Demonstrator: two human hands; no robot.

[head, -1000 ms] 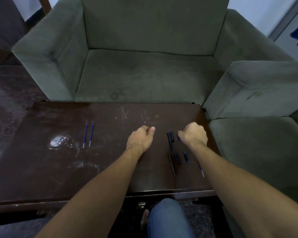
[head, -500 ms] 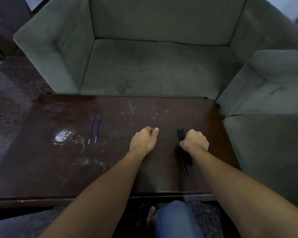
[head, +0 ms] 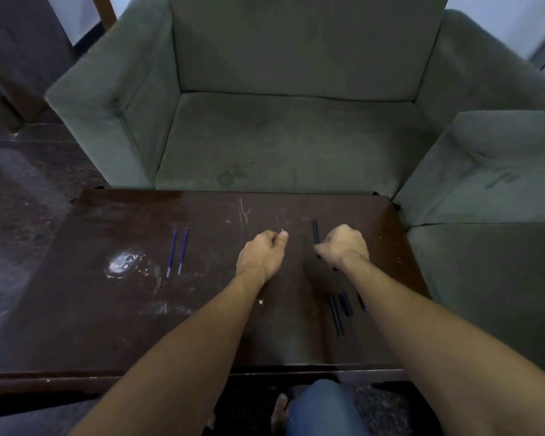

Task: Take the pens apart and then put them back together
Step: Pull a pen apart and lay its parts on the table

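Nearest me on the table (head: 76,309), beside my right forearm, lie loose pen parts: a long barrel (head: 336,316) and a short piece (head: 345,304). Further out, my right hand (head: 343,245) is clenched around a black tube (head: 315,231), whose end points away from me. My left hand (head: 263,254) is curled, thumb against forefinger; I cannot tell whether it pinches anything. Well to the left lie two blue refills (head: 177,252), side by side. Beyond stands a green sofa (head: 280,136). I judge the pens are apart and reassembly is starting. Next I'd need to fetch a refill and slide it into the held tube.
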